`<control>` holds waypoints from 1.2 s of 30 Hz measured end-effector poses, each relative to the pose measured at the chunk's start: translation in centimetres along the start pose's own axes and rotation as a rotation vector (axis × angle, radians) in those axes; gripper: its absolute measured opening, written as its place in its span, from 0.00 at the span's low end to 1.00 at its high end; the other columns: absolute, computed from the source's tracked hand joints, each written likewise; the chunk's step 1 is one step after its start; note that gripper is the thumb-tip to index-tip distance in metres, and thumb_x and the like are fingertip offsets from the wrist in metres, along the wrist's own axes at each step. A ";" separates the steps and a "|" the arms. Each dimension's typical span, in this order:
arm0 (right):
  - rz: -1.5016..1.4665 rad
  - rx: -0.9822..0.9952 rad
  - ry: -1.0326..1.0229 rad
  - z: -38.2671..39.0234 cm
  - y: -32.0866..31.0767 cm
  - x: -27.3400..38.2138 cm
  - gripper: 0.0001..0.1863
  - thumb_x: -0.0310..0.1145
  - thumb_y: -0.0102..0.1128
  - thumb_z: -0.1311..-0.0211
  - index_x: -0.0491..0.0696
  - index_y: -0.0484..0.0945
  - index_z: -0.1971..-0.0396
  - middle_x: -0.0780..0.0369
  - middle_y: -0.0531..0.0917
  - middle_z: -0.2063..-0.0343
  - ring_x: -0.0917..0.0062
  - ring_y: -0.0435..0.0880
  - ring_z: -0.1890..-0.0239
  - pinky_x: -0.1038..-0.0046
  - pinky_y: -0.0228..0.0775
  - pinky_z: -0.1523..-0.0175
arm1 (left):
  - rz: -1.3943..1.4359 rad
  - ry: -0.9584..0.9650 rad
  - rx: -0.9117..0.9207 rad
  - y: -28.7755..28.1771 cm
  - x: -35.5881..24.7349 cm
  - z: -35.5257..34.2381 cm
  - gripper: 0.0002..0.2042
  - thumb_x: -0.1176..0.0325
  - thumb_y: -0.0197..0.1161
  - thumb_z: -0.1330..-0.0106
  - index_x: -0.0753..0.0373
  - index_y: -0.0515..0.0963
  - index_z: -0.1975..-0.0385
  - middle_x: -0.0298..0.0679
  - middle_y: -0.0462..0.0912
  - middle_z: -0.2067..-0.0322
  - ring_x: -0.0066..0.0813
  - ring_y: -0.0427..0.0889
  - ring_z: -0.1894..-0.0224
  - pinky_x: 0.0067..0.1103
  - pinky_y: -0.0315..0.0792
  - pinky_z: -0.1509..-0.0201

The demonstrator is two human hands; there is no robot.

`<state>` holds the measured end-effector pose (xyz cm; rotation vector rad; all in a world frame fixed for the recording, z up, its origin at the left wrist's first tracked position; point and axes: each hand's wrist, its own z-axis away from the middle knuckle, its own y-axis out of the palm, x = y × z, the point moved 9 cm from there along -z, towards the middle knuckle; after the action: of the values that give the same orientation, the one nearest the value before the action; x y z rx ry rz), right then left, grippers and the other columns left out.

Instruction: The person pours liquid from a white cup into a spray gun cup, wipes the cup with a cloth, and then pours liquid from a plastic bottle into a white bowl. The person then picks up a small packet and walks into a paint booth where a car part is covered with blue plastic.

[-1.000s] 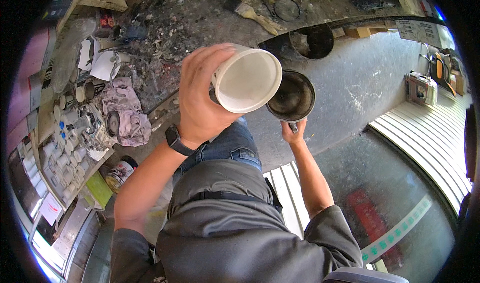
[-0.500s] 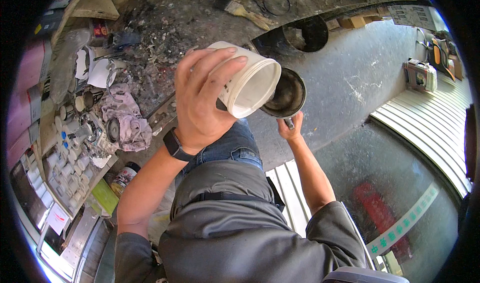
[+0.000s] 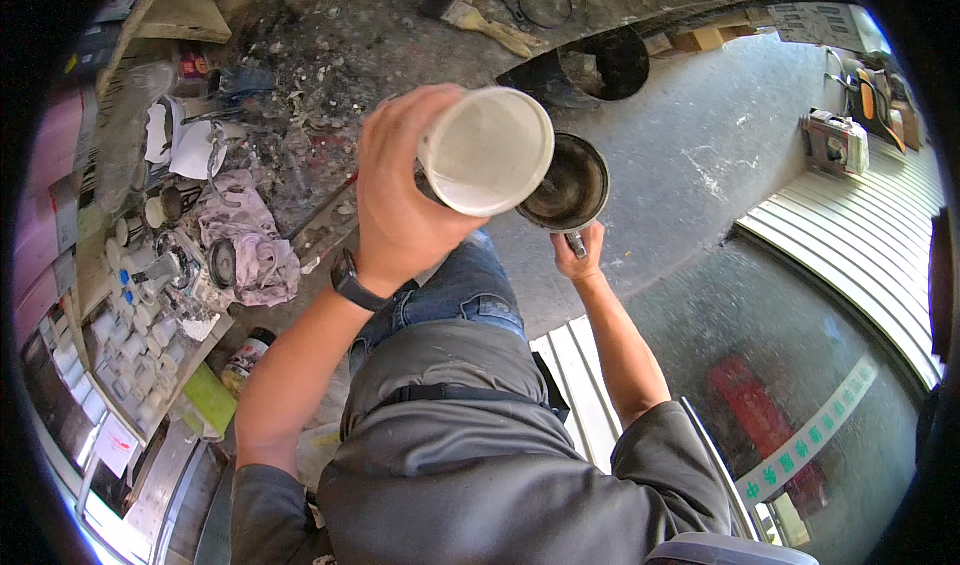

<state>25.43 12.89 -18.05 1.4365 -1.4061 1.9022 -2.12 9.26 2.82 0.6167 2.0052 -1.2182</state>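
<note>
My left hand (image 3: 405,195), a watch on its wrist, is wrapped around a white plastic tub (image 3: 487,152). The tub's open mouth faces up at me, and its inside looks pale and smooth; I see nothing lying in it. Just right of the tub and partly behind its rim is a dark round cup with a handle (image 3: 577,189), its inside stained grey-brown. My right hand (image 3: 582,252) grips that cup by its handle, with the cup's mouth turned upward. Whether the two rims touch, I cannot tell.
A grimy bench (image 3: 320,75) holds a brush (image 3: 480,23) and a ring-shaped piece (image 3: 545,5). A black bin (image 3: 612,65) stands beyond the cup. To the left lie a pink rag (image 3: 250,235) and several small white containers (image 3: 140,345). A glass pane (image 3: 780,365) is at right.
The white tub has been turned so that its mouth faces up more, showing more of its inside. My left wrist has rotated with it. The right hand and dark cup have barely moved.
</note>
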 end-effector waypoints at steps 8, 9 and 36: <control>0.028 -0.015 0.012 1.5 -1.3 0.3 0.07 0.27 0.60 0.49 0.43 0.79 0.69 0.51 0.80 0.75 0.54 0.81 0.72 0.63 0.73 0.64 | 0.183 -0.364 -0.197 1.6 14.5 1.3 0.42 0.67 0.83 0.53 0.67 0.67 0.37 0.49 0.81 0.44 0.39 0.82 0.41 0.32 0.75 0.38; 0.035 -0.027 0.001 1.7 -1.7 0.6 0.06 0.27 0.60 0.49 0.43 0.79 0.70 0.52 0.80 0.75 0.55 0.81 0.73 0.63 0.73 0.64 | 0.142 -0.360 -0.211 1.6 16.2 1.3 0.42 0.67 0.84 0.54 0.66 0.67 0.37 0.49 0.81 0.44 0.39 0.82 0.42 0.32 0.75 0.38; -0.033 -0.089 0.049 4.2 1.7 9.5 0.14 0.30 0.65 0.41 0.37 0.83 0.58 0.51 0.83 0.56 0.64 0.83 0.56 0.62 0.80 0.54 | -0.607 -0.680 -0.246 -29.2 25.7 26.8 0.50 0.61 0.82 0.53 0.73 0.60 0.31 0.60 0.70 0.35 0.59 0.68 0.32 0.40 0.61 0.26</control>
<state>22.31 6.03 -10.63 1.3548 -1.4170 1.8185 -30.46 -26.68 -8.80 -0.5168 1.7268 -1.2515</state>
